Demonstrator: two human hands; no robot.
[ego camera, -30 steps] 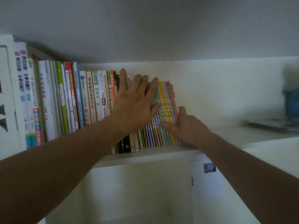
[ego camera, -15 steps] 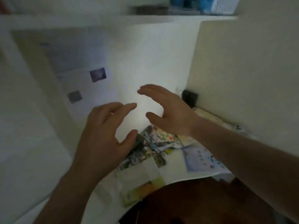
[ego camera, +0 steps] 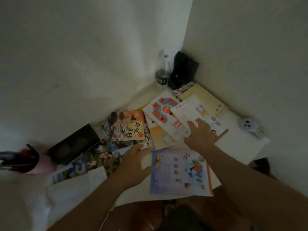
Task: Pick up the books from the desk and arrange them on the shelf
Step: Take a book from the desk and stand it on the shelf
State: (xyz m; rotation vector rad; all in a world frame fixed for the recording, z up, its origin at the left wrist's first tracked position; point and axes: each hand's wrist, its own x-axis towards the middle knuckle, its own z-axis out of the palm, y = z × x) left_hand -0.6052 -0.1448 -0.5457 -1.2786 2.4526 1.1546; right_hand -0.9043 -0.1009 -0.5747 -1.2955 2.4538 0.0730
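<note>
Our right hand [ego camera: 199, 136] lay spread, fingers loose, on a white book [ego camera: 193, 114]; our left hand [ego camera: 135, 165] hovered open over the near books [ego camera: 179, 172], holding nothing

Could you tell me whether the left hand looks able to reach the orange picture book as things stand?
Probably yes. The left hand hovers open just below the orange picture book, which lies on top of the pile with nothing lying over it.
</note>
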